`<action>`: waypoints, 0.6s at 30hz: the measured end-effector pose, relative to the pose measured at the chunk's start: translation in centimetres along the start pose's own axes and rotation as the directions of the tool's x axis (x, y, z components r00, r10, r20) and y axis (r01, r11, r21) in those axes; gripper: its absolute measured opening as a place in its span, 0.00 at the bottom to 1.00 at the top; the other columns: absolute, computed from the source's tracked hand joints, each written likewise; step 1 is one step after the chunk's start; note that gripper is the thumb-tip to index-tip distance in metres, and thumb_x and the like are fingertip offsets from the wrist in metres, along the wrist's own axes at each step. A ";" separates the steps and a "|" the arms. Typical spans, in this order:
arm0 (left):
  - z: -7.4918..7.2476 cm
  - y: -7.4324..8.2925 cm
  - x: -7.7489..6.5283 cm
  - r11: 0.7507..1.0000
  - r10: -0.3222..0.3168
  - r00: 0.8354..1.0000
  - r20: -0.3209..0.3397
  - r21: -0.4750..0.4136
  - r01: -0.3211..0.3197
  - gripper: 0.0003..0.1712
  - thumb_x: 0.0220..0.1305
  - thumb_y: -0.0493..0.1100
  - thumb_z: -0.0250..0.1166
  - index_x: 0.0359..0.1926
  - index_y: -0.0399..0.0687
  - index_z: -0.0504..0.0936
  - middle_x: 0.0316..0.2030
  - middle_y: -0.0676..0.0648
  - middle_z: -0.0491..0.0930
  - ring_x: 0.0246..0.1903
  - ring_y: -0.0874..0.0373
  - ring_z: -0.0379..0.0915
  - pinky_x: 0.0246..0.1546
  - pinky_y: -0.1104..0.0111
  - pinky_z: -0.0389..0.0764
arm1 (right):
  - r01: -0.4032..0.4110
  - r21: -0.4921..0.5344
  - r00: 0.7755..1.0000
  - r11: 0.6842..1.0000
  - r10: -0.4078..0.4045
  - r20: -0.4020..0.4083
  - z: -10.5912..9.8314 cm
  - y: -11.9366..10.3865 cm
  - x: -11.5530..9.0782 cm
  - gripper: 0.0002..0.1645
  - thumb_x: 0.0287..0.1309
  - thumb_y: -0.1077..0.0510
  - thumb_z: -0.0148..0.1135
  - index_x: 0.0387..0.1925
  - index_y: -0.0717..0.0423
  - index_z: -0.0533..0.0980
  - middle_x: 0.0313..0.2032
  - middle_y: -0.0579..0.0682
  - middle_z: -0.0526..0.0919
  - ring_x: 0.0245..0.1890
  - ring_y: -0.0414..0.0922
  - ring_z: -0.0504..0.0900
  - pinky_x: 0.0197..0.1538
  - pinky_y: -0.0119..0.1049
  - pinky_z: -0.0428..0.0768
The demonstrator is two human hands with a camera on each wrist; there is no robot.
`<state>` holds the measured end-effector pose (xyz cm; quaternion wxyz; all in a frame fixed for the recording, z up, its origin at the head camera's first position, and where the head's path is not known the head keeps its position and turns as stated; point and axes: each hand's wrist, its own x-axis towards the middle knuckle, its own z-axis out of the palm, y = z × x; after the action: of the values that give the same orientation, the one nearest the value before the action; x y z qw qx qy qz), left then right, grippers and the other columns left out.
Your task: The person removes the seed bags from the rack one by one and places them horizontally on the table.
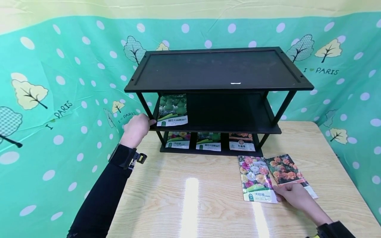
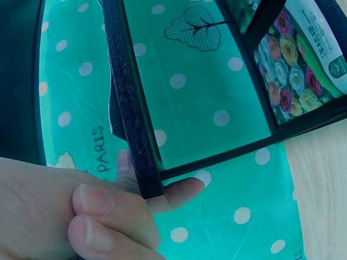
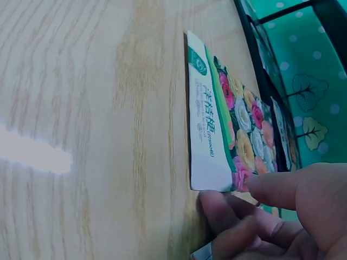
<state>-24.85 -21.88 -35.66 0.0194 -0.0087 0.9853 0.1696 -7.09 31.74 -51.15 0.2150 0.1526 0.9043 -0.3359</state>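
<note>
A black tiered shelf (image 1: 220, 71) stands on the table, and my left hand (image 1: 136, 128) grips the left front corner of its middle tier. In the left wrist view, fingers of that hand (image 2: 116, 208) show on both sides of the black bar end (image 2: 135, 108). My right hand (image 1: 293, 195) pinches the lower right corner of a seed packet with multicoloured roses-like blooms (image 1: 255, 177). Seen from the right wrist, the thumb (image 3: 276, 189) lies over that packet's edge, the forefinger at its corner. Under this hand lies a seed packet with orange flowers (image 1: 284, 168), partly covered.
On the middle tier, at the left, lies a green gourd packet (image 1: 172, 109). The bottom tier holds a mixed-flower packet (image 1: 178, 140), another gourd packet (image 1: 208, 141) and an orange-flower packet (image 1: 241, 142). A dotted green cloth (image 1: 68, 132) hangs around the wooden table (image 1: 160, 195).
</note>
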 end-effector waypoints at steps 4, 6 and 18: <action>0.0 -0.1 0.0 1.000 0.005 1.000 -0.003 -0.027 -0.005 0.32 0.76 0.55 0.60 0.13 0.47 0.70 0.12 0.50 0.62 0.15 0.52 0.66 0.18 0.64 0.59 | -0.034 0.102 0.999 0.994 0.030 0.045 -0.1 0.0 0.1 0.27 0.75 0.42 0.53 0.34 0.59 0.84 0.23 0.45 0.80 0.22 0.41 0.72 0.25 0.32 0.67; 0.0 -0.1 -0.1 0.999 0.010 1.000 -0.009 -0.033 -0.010 0.33 0.76 0.55 0.60 0.13 0.48 0.70 0.12 0.51 0.62 0.15 0.52 0.65 0.18 0.65 0.58 | -0.051 0.123 0.997 0.991 0.044 0.057 -0.1 0.0 0.1 0.28 0.76 0.41 0.52 0.32 0.58 0.83 0.24 0.46 0.80 0.22 0.41 0.73 0.25 0.31 0.68; 0.1 -0.1 -0.2 1.000 0.027 0.999 -0.037 -0.004 -0.027 0.33 0.76 0.54 0.60 0.12 0.48 0.69 0.12 0.50 0.61 0.15 0.52 0.64 0.18 0.65 0.56 | 0.005 0.131 0.999 0.991 -0.011 0.041 -1.1 -1.8 0.0 0.26 0.77 0.43 0.52 0.41 0.61 0.81 0.30 0.47 0.82 0.26 0.43 0.74 0.28 0.33 0.70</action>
<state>-24.64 -21.94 -35.75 -0.0013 0.0016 0.9851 0.1718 -8.12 31.23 -49.40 0.2220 0.1557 0.8761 -0.3985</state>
